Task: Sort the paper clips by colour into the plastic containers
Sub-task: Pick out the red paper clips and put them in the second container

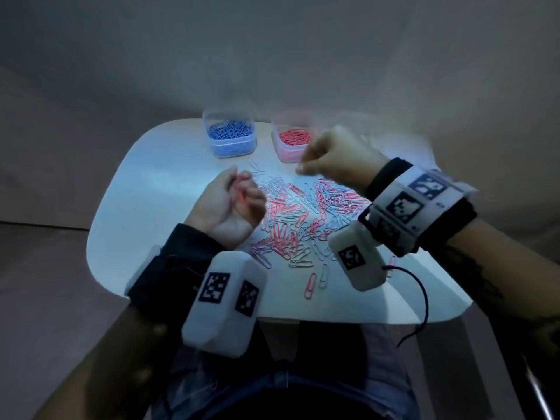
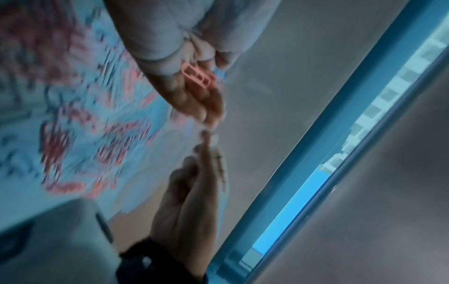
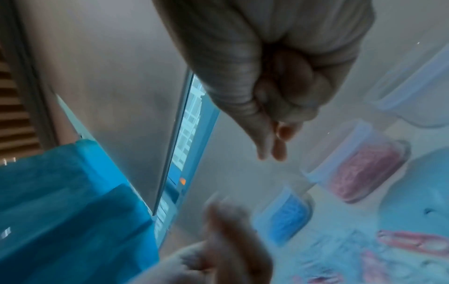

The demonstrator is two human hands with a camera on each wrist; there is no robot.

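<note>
Pink and white paper clips (image 1: 303,213) lie in a loose pile mid-table. My left hand (image 1: 245,189) is turned palm up at the pile's left edge, its fingers curled round a few pink clips (image 2: 196,75). My right hand (image 1: 300,169) hovers blurred over the pile's far side, in front of the red-clip container (image 1: 292,140), fist closed. Its thumb and forefinger (image 3: 272,149) are pressed together, and no clip shows between them. The blue-clip container (image 1: 231,136) stands left of the red one.
A third clear container (image 3: 413,92) stands past the red-clip container (image 3: 364,169), contents not visible. A few stray clips (image 1: 316,281) lie near the front of the white table (image 1: 145,192). A black cord (image 1: 424,301) hangs off the front edge at right.
</note>
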